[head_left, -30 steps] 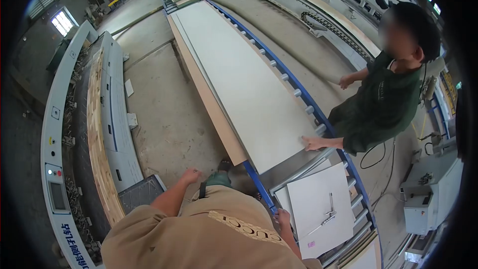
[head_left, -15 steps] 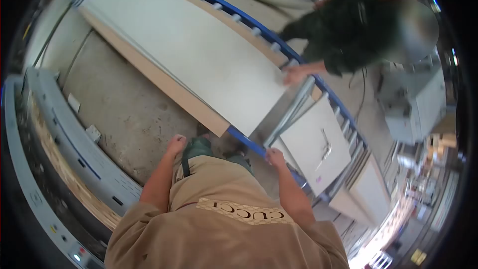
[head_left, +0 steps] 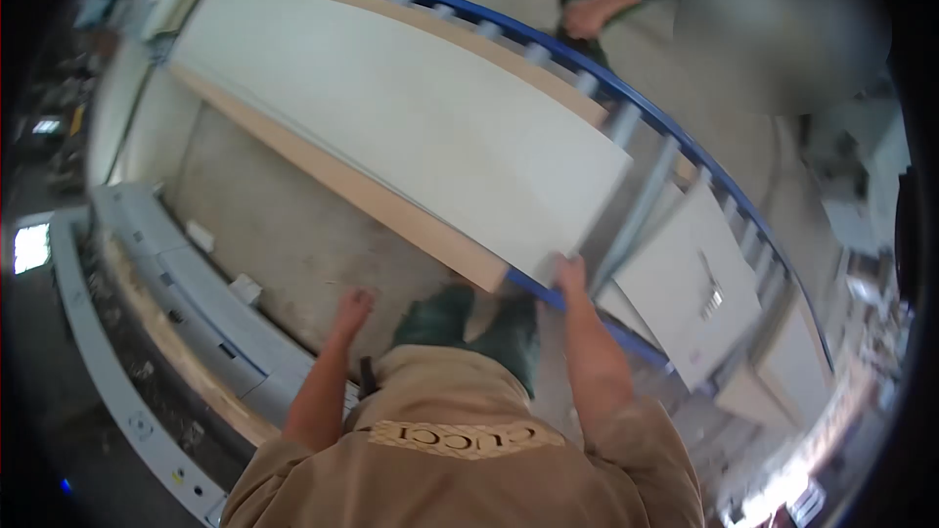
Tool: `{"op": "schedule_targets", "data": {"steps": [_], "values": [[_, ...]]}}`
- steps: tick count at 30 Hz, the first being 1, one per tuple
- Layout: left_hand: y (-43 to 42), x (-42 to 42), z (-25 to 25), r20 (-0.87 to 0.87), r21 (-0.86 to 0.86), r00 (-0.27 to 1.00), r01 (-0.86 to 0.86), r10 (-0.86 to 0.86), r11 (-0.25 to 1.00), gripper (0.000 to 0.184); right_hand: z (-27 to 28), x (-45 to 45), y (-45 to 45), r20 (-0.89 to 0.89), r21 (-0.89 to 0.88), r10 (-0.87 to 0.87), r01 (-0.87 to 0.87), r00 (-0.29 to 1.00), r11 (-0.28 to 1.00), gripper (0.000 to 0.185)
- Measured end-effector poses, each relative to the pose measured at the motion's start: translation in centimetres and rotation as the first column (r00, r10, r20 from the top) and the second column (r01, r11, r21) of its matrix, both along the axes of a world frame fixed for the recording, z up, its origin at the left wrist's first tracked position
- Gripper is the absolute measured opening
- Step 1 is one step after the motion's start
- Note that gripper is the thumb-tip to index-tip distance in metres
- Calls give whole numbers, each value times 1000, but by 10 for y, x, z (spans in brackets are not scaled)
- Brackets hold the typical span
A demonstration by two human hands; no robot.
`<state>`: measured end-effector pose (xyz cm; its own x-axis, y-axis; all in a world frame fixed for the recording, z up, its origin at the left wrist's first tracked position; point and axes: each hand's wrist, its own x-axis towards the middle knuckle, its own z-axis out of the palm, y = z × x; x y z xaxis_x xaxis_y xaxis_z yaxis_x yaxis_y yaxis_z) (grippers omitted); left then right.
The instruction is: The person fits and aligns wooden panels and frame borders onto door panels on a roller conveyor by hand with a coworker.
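Observation:
A long white panel (head_left: 421,108) lies on top of a brown board (head_left: 430,240) on a roller conveyor. My right hand (head_left: 570,275) is at the panel's near corner, just above the conveyor's blue rail, with its fingers closed on the edge. The fingertips are partly hidden there. My left hand (head_left: 355,307) hangs over the floor beside my body, away from the panel. Its fingers are curled in and nothing shows in them.
Smaller white pieces (head_left: 685,284) with a metal object on top lie at the conveyor's right end. Across the conveyor stands a co-worker, whose hand (head_left: 594,12) is near their leg. A long grey machine frame (head_left: 196,284) runs along my left.
My right hand has moved from the blue rail to the panel's corner. The co-worker's hand has left the panel and drawn back. My view has turned, shifting the conveyor rightward.

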<state>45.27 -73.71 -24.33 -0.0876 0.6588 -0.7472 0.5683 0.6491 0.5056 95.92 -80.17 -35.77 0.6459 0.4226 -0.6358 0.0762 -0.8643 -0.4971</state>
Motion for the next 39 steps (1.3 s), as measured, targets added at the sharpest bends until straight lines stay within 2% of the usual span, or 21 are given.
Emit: {"op": "schedule_targets", "data": {"steps": [1, 2, 3, 4, 6, 8, 11, 14, 15, 19, 22, 26, 30, 33, 37, 39], "values": [[-3, -2, 5, -28, 4, 1000, 9, -9, 1000, 39, 1, -2, 5, -3, -36, -3, 3, 1000, 999, 62], [-11, -3, 9, -53, 5, 999, 11, -11, 1000, 38, -13, -5, 3, -72, 108, -50, 57, 996, 993, 61], [-18, -6, 11, -79, 3, 997, 14, -13, 1000, 39, -39, -7, -1, -3, 177, -39, 39, 999, 983, 63], [-23, -10, 12, -95, -7, 995, 22, -22, 1000, 39, -39, -9, 2, 3, 125, -100, 98, 995, 987, 62], [-32, -15, 16, -132, -20, 991, 1, -4, 1000, 41, -40, -13, -2, -98, 297, -142, 165, 985, 940, 58], [-41, -16, 12, -151, -28, 988, 9, -13, 1000, 42, -38, -9, -3, -173, 295, -131, 178, 976, 939, 50], [-48, -18, 6, -173, -36, 984, 39, -45, 999, 43, -13, -6, 1, -379, 198, -196, 286, 904, 938, 44], [-47, -12, 13, -184, -38, 980, 69, -75, 997, 43, -34, 6, -4, -498, 153, -202, 315, 843, 937, 48], [-47, -13, 8, -192, -22, 977, 91, -93, 996, 43, -19, -1, 1, -478, 153, -263, 374, 838, 915, 38], [-48, -8, 4, -226, -47, 961, 151, -157, 987, 44, -30, 5, -1, -436, 128, -227, 310, 871, 942, 42], [-41, -1, 13, -172, -123, 977, 106, -126, 987, 46, -40, 4, -5, -432, 228, -197, 318, 880, 920, 48], [-42, 0, 16, -122, -38, 991, 58, -62, 998, 45, -47, 3, -2, -380, 208, -266, 362, 886, 909, 49], [-38, -5, 25, -148, -58, 987, 55, -63, 997, 44, -40, 3, -1, -488, 239, -258, 412, 834, 879, 41], [-39, -14, 7, -167, -29, 983, 72, -76, 997, 43, -49, 8, -5, -549, 206, -267, 438, 792, 875, 40], [-36, -22, 2, -167, -3, 980, 114, -113, 993, 44, -38, 6, 0, -556, 210, -253, 429, 792, 879, 40], [-34, -20, 8, -158, 0, 984, 83, -82, 997, 44, -31, 4, 3, -546, 188, -271, 431, 792, 882, 40]]}}
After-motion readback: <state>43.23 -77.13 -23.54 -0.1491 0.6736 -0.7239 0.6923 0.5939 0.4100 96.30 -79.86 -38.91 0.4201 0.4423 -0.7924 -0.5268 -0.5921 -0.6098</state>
